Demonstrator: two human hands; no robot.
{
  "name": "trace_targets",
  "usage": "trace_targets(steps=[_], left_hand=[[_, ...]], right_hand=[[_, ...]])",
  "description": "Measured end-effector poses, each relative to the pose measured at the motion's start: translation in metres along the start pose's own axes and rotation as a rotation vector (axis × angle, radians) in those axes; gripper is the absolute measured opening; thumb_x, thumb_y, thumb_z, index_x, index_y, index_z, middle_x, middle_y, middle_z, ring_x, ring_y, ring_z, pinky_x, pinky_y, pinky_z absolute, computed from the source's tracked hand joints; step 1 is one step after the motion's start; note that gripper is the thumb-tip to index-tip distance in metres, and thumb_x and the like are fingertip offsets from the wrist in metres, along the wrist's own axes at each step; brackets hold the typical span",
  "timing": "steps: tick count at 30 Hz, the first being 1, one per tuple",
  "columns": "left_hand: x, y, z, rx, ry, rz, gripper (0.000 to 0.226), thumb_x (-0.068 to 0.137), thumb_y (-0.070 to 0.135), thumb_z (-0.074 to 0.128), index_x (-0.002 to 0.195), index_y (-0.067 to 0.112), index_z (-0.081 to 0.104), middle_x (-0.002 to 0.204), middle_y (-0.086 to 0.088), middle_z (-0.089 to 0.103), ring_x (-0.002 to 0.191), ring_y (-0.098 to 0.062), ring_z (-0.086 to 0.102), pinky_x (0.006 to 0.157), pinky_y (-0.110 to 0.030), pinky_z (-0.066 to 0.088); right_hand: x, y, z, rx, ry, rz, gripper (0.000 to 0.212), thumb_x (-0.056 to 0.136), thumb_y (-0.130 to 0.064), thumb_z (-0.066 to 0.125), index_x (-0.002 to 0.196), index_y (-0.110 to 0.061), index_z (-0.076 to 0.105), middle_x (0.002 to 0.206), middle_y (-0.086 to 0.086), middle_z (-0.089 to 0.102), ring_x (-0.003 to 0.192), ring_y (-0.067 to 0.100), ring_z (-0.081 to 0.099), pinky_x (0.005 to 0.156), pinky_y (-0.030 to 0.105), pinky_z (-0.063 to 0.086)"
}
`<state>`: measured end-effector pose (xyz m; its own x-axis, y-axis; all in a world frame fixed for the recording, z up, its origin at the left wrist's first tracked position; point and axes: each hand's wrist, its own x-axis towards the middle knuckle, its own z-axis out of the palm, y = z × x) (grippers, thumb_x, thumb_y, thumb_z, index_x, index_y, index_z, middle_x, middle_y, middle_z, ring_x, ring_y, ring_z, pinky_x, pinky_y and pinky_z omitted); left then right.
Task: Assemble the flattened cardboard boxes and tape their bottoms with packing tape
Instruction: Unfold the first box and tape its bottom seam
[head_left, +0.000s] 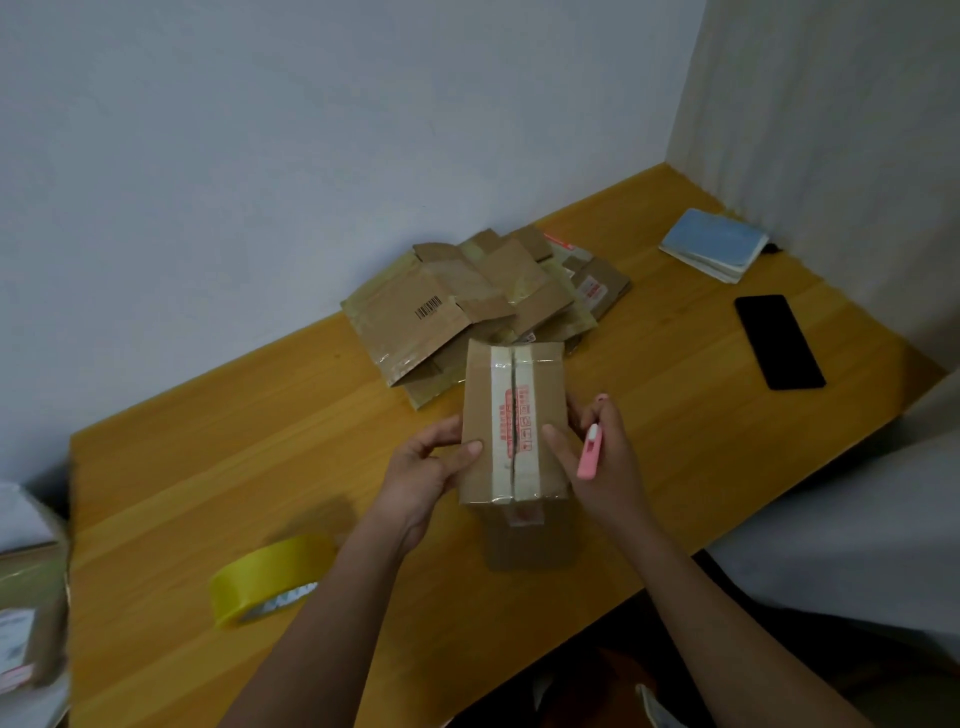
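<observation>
My left hand (431, 467) grips the box (511, 421); my right hand (597, 457) steadies it, pinching a pink cutter (590, 451). Flaps meet untaped, I judge; next, the tape roll (270, 577).

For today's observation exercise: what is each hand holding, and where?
Left hand grips the box by its left side; right hand steadies its right side, holding a pink cutter.

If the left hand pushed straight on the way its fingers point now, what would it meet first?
The left hand points right, its thumb already on the cardboard box it grips. Going on, it would press into that box; the right hand is beyond.
</observation>
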<state>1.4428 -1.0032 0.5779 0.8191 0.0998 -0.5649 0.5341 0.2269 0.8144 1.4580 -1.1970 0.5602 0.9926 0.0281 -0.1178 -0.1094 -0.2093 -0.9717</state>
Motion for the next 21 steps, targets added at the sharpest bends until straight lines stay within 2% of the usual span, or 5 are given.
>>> trace_targets(steps=[5, 7, 13, 17, 21], left_hand=[[0.001, -0.013, 0.005, 0.235, -0.007, -0.024, 0.045, 0.082, 0.006, 0.072, 0.123, 0.021, 0.060, 0.117, -0.005, 0.059, 0.104, -0.021, 0.062, 0.074, -0.033, 0.059], [0.001, -0.017, 0.010, 0.243, 0.002, -0.012, 0.046, 0.086, 0.010, 0.070, 0.129, 0.023, 0.057, 0.117, -0.003, 0.057, 0.099, -0.017, 0.062, 0.067, -0.027, 0.058], [-0.004, -0.012, 0.004, 0.617, 0.004, 0.139, 0.045, 0.090, 0.026, 0.067, 0.132, 0.017, 0.057, 0.101, 0.000, 0.064, 0.078, -0.011, 0.062, 0.059, -0.019, 0.050], [-0.014, 0.009, -0.036, 0.689, 0.132, 0.183, 0.032, 0.089, 0.032, 0.068, 0.116, 0.015, 0.067, 0.098, 0.001, 0.065, 0.078, -0.017, 0.064, 0.065, -0.025, 0.049], [-0.035, 0.015, -0.102, 0.895, 0.384, 0.241, 0.020, 0.091, 0.025, 0.067, 0.108, 0.014, 0.070, 0.096, -0.003, 0.068, 0.086, -0.021, 0.063, 0.071, -0.028, 0.042]], right_hand=[[0.006, 0.021, -0.008, -0.080, -0.072, 0.104, 0.027, 0.094, -0.022, 0.061, 0.089, -0.020, 0.035, 0.105, -0.003, 0.056, 0.099, 0.009, 0.061, 0.069, 0.034, 0.060], [0.010, 0.023, -0.011, -0.057, -0.082, 0.125, 0.030, 0.094, -0.020, 0.061, 0.085, -0.021, 0.033, 0.098, -0.001, 0.054, 0.095, 0.012, 0.058, 0.068, 0.032, 0.058], [0.005, 0.006, 0.004, -0.296, 0.006, 0.089, 0.024, 0.095, -0.017, 0.060, 0.089, -0.020, 0.037, 0.084, -0.006, 0.055, 0.072, 0.004, 0.058, 0.044, 0.012, 0.043], [0.000, -0.023, 0.013, -0.549, 0.120, -0.107, 0.018, 0.095, -0.020, 0.060, 0.096, -0.023, 0.042, 0.085, -0.005, 0.052, 0.065, 0.004, 0.054, 0.041, 0.015, 0.037], [-0.011, -0.065, 0.054, -0.483, 0.031, -0.325, 0.016, 0.096, -0.015, 0.056, 0.108, -0.023, 0.048, 0.083, -0.007, 0.050, 0.066, 0.007, 0.054, 0.048, 0.020, 0.042]])
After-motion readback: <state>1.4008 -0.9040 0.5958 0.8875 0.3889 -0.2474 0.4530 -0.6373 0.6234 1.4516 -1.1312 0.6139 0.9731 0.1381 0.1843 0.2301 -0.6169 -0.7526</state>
